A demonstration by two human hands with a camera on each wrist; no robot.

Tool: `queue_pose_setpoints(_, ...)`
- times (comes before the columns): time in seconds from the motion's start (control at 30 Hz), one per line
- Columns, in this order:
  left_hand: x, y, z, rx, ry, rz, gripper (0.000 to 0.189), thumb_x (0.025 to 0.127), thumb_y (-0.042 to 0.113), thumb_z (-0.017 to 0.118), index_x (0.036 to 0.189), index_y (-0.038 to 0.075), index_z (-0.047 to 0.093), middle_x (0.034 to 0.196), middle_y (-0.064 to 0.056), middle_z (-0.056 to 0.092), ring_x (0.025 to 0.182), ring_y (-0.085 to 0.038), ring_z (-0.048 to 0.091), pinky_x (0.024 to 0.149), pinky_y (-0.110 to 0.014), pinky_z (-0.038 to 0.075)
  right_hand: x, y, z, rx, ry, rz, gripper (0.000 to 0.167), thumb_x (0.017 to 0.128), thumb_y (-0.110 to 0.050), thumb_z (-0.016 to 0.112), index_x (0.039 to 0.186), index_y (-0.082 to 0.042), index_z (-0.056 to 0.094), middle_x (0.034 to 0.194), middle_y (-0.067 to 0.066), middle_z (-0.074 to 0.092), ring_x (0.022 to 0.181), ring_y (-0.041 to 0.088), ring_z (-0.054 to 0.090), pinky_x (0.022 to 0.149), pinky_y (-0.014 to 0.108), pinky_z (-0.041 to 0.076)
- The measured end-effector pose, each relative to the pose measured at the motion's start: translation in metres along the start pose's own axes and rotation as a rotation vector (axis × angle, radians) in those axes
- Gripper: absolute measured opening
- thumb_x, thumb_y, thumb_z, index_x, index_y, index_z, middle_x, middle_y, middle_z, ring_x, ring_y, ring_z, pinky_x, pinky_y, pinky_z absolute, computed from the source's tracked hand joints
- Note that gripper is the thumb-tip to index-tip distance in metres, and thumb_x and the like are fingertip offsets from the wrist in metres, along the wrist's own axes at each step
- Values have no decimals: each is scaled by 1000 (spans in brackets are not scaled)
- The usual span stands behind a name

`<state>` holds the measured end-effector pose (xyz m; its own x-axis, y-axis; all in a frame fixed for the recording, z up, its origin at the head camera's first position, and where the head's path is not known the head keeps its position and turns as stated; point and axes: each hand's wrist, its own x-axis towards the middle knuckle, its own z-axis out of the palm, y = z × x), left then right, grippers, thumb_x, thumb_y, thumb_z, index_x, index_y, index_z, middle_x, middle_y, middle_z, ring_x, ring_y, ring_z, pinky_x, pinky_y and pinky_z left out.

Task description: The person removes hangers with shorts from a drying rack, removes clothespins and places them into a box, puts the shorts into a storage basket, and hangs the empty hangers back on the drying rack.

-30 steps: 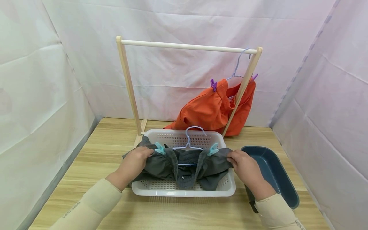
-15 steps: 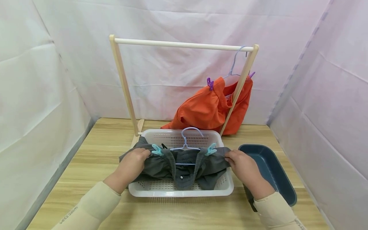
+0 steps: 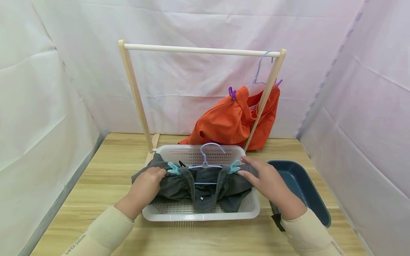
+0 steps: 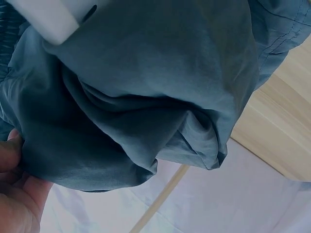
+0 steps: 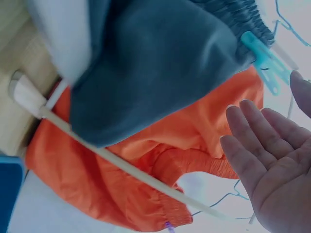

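Dark grey shorts point(image 3: 208, 202) with an elastic waistband lie across a white basket point(image 3: 201, 216), their left side over its rim. A pale purple hanger point(image 3: 205, 156) sits in the waistband, with one teal clothespin point(image 3: 174, 168) at the left and another teal clothespin point(image 3: 234, 167) at the right. My left hand point(image 3: 147, 185) pinches the shorts' edge at the left; in the left wrist view its thumb and fingers point(image 4: 34, 194) meet the cloth. With fingers spread, my right hand point(image 3: 267, 179) is beside the right clothespin; the right wrist view shows its bare palm point(image 5: 282, 184).
Behind the basket stands a wooden rack point(image 3: 205, 50). Orange shorts point(image 3: 221, 121) hang at its right end on another hanger point(image 3: 257, 71) with purple clothespins point(image 3: 232, 93). A dark blue tray point(image 3: 301, 185) lies right of the basket. White cloth walls surround the table.
My right hand has let go of the shorts' right edge and moved up and left to the right clothespin, fingers spreading. My left hand keeps its hold. The head view shifted slightly.
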<state>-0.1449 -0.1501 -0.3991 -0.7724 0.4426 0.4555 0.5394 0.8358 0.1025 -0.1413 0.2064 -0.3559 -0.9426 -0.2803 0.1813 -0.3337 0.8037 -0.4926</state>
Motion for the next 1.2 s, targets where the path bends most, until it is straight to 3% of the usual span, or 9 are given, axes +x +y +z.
queue_pose_setpoints(0.33,-3,0,-1,-6,19,6,28,66,-23,67,78,2,59,75,-7,60,71,-21,60,62,-34,54,11,-9,1,62,-50,-30,46,95,-26,61,136,-7,54,129,12,61,120,31,57,95,52,48)
queue_pose_setpoints(0.47,-4,1,0,-5,26,4,28,66,-23,67,78,1,59,75,-7,61,72,-21,61,62,-34,55,11,-9,3,77,-25,-43,39,94,-22,63,129,-6,60,118,9,66,106,26,63,87,47,53)
queue_pose_setpoints(0.67,-3,1,1,1,32,9,28,67,-23,67,78,1,59,75,-7,61,72,-21,61,62,-34,55,11,-9,7,131,41,-70,29,90,-14,67,118,-5,65,101,3,70,86,16,66,75,37,55)
queue_pose_setpoints(0.87,-2,1,0,6,26,10,28,67,-22,67,79,1,59,75,-7,61,72,-21,61,63,-34,55,10,-8,11,147,130,-108,21,87,-8,69,107,-4,68,94,3,71,84,17,67,74,38,57)
queue_pose_setpoints(1.2,-2,3,-1,16,17,3,28,66,-22,68,77,2,58,74,-7,60,72,-22,60,61,-34,54,10,-10,16,74,300,-211,14,81,-4,74,94,-5,73,88,4,73,79,18,68,66,35,57)
